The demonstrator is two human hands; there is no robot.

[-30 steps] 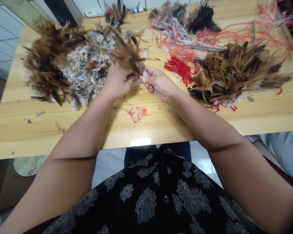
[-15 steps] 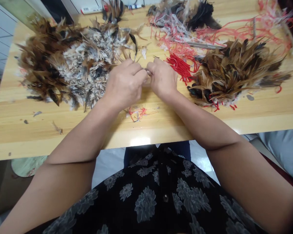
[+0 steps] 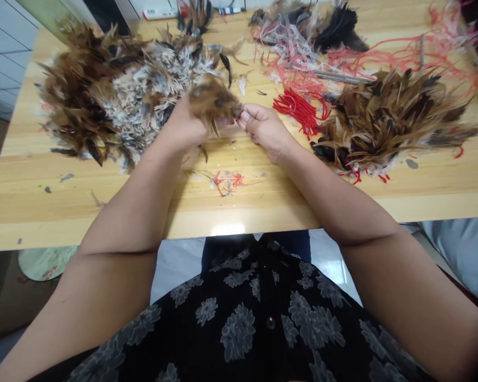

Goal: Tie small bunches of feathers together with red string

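My left hand (image 3: 183, 130) is closed around a small bundle of brown feathers (image 3: 213, 101), whose tips fan out over my fingers. My right hand (image 3: 263, 130) is closed in a pinch at the bundle's stem end, where a bit of red string shows between my fingers. Both hands hover just above the wooden table (image 3: 263, 196), near its middle. A large heap of brown and grey-white feathers (image 3: 115, 98) lies directly left of my left hand. A bunch of red strings (image 3: 298, 109) lies just right of my right hand.
A second pile of brown feathers (image 3: 386, 119) lies at the right. Tangled red and white string with dark feathers (image 3: 302, 37) covers the far side. Red string scraps (image 3: 227, 183) lie near the front edge. Floor shows below the table on the left.
The hands were pressed together with little feather showing; now the left hand has turned and the brown bundle fans out above it, while the right hand pinches at its end.
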